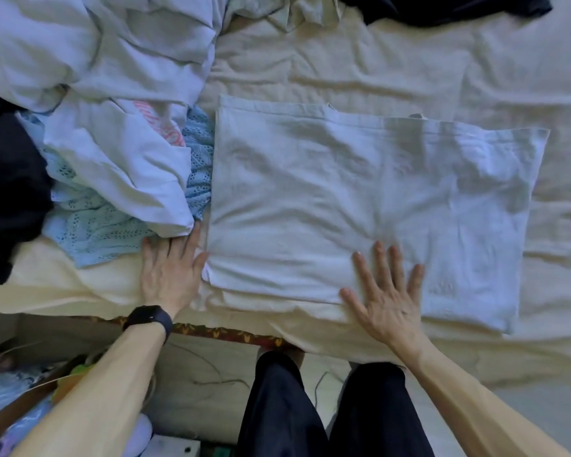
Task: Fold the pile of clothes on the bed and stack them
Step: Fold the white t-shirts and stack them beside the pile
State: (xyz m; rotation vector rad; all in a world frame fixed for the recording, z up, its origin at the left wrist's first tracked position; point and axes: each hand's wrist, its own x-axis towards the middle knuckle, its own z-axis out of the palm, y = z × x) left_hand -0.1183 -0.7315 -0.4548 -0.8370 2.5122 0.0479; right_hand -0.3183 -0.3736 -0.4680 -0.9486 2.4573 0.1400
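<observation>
White cloth (360,199) at bed (393,67) edge, left hand (170,275) flat beside, right hand (388,298) flat atop

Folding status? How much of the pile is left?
Early. Done: nothing stacked that I can see. In hand: one white cloth lies folded flat, right hand pressing its near edge, left hand flat beside it. Left: the heap at left, including a pink-print white shirt, blue knit, plus a dark garment at the top.

Bed (343,61) (cream, rumpled): folded white cloth (343,199) centre, clothes pile (112,153) left.
</observation>
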